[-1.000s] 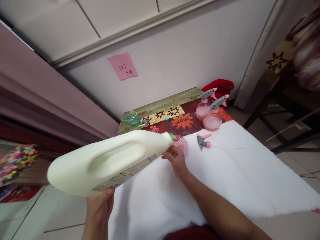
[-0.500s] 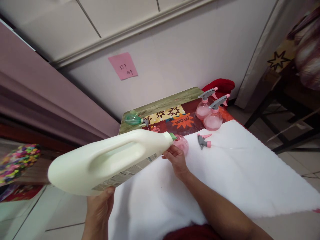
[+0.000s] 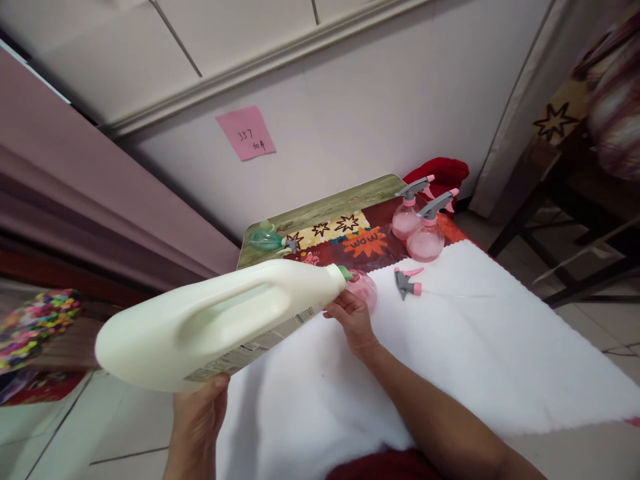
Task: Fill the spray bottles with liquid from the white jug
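A large pale green detergent jug (image 3: pixel 220 320) is tilted nearly on its side, its green spout (image 3: pixel 345 273) at the mouth of a pink round spray bottle (image 3: pixel 363 289) that has no head on. Beneath the jug's base end, my left hand (image 3: pixel 203 407) grips and bears it. My right hand (image 3: pixel 353 320) has its fingers closed at the jug's neck, just in front of the pink bottle; the fingertips are partly hidden. Liquid flow at the spout cannot be made out. A grey and pink trigger sprayer head (image 3: pixel 407 283) with its thin tube lies right of the bottle.
Two pink spray bottles (image 3: pixel 425 241) with trigger heads stand at the table's back right. A green spray bottle (image 3: pixel 265 239) lies at the back left. White fluffy cloth (image 3: pixel 450 360) covers the near table. A pink note (image 3: pixel 246 133) is on the wall; a dark stool (image 3: pixel 540 227) stands right.
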`<act>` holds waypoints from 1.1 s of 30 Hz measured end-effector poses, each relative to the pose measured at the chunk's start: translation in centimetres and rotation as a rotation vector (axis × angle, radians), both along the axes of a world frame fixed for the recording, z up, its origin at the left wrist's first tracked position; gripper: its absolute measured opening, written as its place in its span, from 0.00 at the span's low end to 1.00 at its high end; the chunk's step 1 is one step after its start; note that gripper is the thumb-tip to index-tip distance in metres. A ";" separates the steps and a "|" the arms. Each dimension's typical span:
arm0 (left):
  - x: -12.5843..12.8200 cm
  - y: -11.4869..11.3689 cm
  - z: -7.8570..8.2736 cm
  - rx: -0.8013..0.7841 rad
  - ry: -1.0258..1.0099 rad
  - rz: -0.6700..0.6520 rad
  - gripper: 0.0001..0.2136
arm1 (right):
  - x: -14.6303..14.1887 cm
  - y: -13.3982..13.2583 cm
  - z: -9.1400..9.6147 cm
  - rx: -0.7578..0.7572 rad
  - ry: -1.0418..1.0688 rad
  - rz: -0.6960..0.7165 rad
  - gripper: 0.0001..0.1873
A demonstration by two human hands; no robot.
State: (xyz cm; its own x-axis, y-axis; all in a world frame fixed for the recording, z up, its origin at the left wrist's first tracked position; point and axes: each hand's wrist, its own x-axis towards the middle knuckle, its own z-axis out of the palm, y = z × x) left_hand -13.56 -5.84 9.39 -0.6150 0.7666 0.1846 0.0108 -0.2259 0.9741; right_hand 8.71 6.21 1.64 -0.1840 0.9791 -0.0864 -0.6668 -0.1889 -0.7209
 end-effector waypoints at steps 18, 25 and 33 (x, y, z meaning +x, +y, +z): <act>0.6 -0.1 0.3 -0.021 0.001 0.053 0.32 | 0.0 0.0 -0.1 0.007 0.007 0.012 0.17; 0.8 0.1 0.5 -0.019 -0.006 0.035 0.33 | 0.0 0.0 -0.1 0.008 -0.027 -0.002 0.18; 0.4 0.0 0.1 0.000 -0.015 0.031 0.36 | 0.0 0.1 0.0 -0.004 -0.015 0.013 0.16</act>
